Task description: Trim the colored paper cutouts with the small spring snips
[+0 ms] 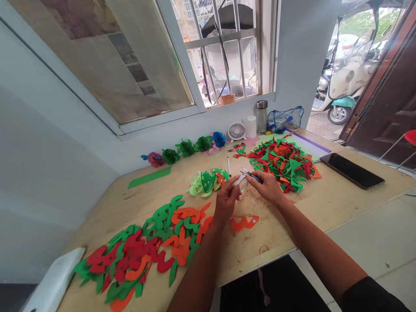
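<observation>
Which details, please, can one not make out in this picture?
Head view: scissors, handles mostly hidden by the right hand.
Head view: white piece, partly covered by the left hand.
Head view: orange cutouts, partly covered by the left forearm.
Head view: red stool, cut off by the right edge.

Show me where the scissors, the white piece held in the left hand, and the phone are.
Scissors [250, 174]: head view, near the base of the blades.
White piece [241, 179]: head view, on its flat face.
Phone [352, 170]: head view, middle of its dark screen.
</observation>
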Demonstrator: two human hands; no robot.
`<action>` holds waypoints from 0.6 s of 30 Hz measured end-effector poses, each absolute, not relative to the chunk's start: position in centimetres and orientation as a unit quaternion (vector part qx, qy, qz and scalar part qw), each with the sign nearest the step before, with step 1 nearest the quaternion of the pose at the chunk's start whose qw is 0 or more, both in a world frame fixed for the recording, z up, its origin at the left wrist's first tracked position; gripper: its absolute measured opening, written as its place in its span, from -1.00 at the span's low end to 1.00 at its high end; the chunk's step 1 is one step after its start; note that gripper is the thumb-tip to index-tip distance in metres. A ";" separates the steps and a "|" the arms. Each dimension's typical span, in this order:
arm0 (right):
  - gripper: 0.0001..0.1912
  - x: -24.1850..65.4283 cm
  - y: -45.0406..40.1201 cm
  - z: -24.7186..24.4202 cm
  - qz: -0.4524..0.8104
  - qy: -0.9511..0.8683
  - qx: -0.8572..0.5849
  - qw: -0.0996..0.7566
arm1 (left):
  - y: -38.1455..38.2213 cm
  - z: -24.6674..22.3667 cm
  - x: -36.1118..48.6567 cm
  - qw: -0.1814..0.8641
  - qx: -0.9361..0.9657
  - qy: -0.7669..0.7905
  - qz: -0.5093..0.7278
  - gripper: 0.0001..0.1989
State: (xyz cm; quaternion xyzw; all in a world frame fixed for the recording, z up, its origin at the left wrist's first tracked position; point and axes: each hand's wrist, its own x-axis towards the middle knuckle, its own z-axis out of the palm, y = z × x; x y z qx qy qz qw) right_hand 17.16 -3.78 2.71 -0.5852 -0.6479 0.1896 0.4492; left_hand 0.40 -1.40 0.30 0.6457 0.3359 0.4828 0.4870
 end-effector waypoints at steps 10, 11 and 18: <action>-0.65 17.0 -3.9 2.9 0.194 -0.653 -0.581 0.445 | -2.1 1.3 0.4 0.478 0.673 0.330 0.458 -0.56; -0.65 17.0 -3.9 2.9 0.192 -0.653 -0.581 0.445 | -2.1 1.3 0.4 0.474 0.677 0.330 0.456 -0.56; -0.65 16.9 -4.0 3.0 0.182 -0.655 -0.582 0.446 | -1.9 1.1 0.5 0.454 0.691 0.335 0.451 -0.57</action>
